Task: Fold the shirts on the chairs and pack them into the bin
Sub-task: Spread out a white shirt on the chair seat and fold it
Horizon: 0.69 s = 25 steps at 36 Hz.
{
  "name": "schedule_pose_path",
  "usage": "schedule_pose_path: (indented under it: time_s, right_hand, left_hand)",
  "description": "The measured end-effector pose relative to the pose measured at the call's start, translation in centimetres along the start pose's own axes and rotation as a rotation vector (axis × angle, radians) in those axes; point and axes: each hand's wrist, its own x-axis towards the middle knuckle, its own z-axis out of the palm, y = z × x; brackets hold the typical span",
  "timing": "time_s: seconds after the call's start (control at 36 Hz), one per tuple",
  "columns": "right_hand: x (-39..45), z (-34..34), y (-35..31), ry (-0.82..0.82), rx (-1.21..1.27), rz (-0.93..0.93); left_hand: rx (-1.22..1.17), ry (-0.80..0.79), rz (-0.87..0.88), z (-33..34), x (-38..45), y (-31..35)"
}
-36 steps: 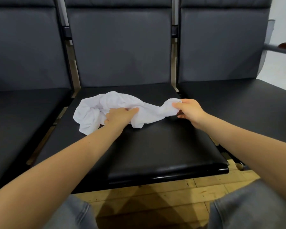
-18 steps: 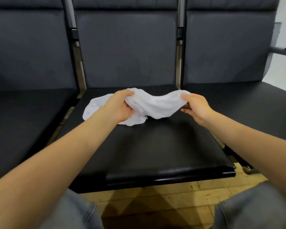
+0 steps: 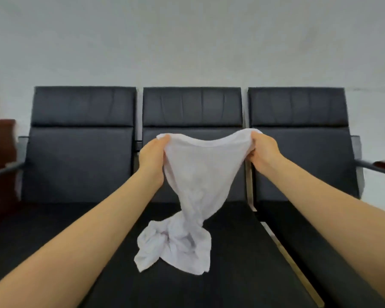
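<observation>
A white shirt hangs in the air in front of the middle chair. My left hand grips its upper left edge and my right hand grips its upper right edge, with the top edge sagging between them. The cloth narrows and twists downward. Its crumpled lower end lies bunched on the middle seat. No bin is in view.
Three joined black padded chairs stand against a pale wall, the left chair and right chair bare. Metal armrests stick out at the far left and far right. A dark red-brown piece of furniture sits at the left edge.
Both hands have lifted the shirt from the seat and spread apart, so it now hangs stretched between them. The camera has tilted up, bringing the wall and chair backs into view.
</observation>
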Motion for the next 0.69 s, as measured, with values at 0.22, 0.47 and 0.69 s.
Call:
schedule_pose_path:
  time_s: [0.22,0.47,0.69]
  right_hand:
    - [-0.4,5.0,-11.4,-0.248,0.067,-0.129]
    - [-2.7,7.6,-25.6,-0.12,0.04,-0.501]
    - [-2.1,8.8,-30.3,-0.011,-0.013,-0.669]
  left_hand:
    - [0.182,-0.02,0.573,1.7,-1.0,12.3]
    - [0.054,0.034,0.768,4.5,-3.9,26.2]
    - [-0.027,-0.053,0.718,5.7,-3.7,30.7]
